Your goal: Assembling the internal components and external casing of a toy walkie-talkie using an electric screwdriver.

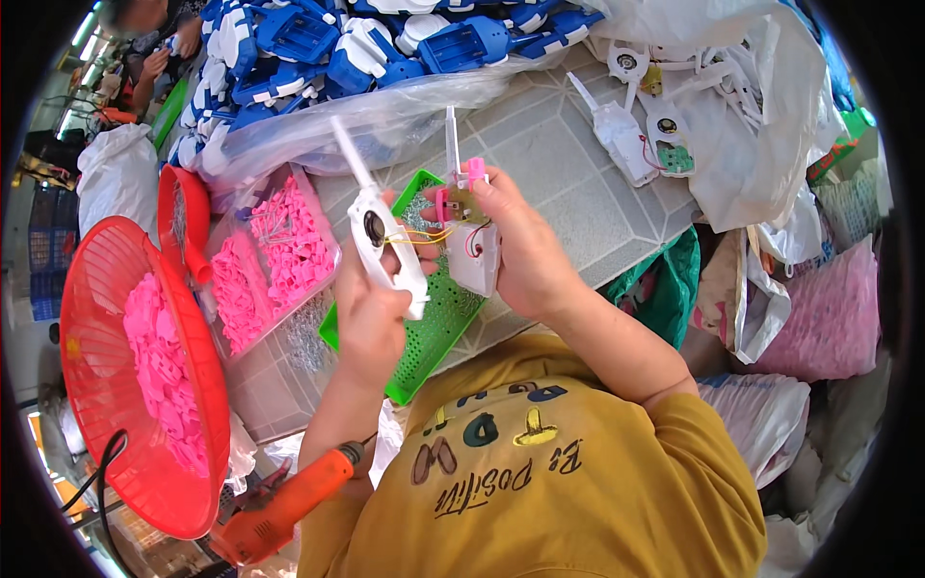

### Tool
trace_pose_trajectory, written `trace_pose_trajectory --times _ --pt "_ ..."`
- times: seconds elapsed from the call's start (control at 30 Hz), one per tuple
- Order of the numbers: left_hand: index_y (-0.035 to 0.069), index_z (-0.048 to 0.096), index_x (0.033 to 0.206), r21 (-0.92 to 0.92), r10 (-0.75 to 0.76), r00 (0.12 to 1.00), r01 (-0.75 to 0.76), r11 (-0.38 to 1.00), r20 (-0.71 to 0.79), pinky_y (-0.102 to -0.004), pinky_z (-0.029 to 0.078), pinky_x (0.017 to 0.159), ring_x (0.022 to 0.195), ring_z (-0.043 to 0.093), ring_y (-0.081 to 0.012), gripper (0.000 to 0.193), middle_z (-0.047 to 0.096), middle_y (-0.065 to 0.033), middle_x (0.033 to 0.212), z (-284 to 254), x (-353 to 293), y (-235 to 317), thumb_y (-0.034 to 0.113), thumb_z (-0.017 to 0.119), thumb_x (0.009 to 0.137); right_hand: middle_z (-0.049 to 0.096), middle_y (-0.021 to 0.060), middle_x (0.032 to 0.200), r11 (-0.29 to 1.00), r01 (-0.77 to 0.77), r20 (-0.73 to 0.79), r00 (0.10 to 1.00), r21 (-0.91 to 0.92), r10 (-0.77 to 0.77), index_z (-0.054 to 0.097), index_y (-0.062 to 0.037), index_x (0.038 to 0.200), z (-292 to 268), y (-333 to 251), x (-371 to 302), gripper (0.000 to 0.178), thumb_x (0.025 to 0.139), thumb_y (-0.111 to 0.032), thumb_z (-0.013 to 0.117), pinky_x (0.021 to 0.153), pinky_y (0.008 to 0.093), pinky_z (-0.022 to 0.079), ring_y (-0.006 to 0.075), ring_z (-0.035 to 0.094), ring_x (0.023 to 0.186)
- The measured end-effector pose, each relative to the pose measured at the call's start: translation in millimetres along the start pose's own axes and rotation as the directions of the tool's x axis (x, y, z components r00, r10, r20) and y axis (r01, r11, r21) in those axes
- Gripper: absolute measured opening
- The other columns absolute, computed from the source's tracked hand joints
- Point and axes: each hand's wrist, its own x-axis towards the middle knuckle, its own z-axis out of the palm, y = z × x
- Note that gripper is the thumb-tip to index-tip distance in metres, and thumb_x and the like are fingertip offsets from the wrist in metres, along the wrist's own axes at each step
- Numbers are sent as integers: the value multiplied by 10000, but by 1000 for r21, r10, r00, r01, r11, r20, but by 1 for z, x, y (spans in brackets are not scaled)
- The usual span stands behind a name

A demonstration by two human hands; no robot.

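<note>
My left hand (371, 318) grips a white plastic shell half (370, 227) with a long narrow tip and a round dark speaker set into it. In my right hand (520, 236) is the matching white half (473, 258), with pink pieces (476, 171) and a yellowish block near its upper end. Thin yellow wires (424, 234) run between the halves, which are held apart; a short red wire shows on the right one. Both are above a green perforated basket (414, 358) holding small metal screws. Some left fingertips are hidden behind the shell.
Left stand a clear tray (332, 252) of pink parts, a red basket (92, 289) of pink pieces and a red scoop (171, 183). An orange power drill (284, 506) is near my left forearm. Blue-and-white casings (289, 34) fill the back; wired white shells (621, 140) lie right. Another person (149, 72) is far left.
</note>
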Motion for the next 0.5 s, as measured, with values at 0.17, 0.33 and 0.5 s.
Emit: trace_pose_trajectory --times 0.17,0.33,0.5 --pt "16 359 1424 332 86 995 -64 941 -53 -306 480 886 1039 558 -153 754 516 -69 1150 12 4 -6 39 695 750 574 104 1142 979 92 22 996 -181 -89 425 -65 1306 3 9 -2 414 1039 -381 434 900 312 464 169 564 1057" --pt "12 333 1394 428 109 991 -63 902 -82 -303 517 875 1058 583 -161 786 526 -91 1187 14 14 -6 9 768 739 572 106 1167 991 62 36 998 -116 -59 417 -69 1319 1 8 -1 396 1030 -337 450 911 330 466 179 566 1077" --pt "8 328 1397 349 98 991 -61 935 -88 -311 533 862 1055 598 -179 773 528 -109 1198 12 15 -8 -9 735 740 555 111 1229 992 47 93 995 -117 -36 378 -74 1357 2 6 -7 432 955 -129 527 952 346 461 198 563 1126"
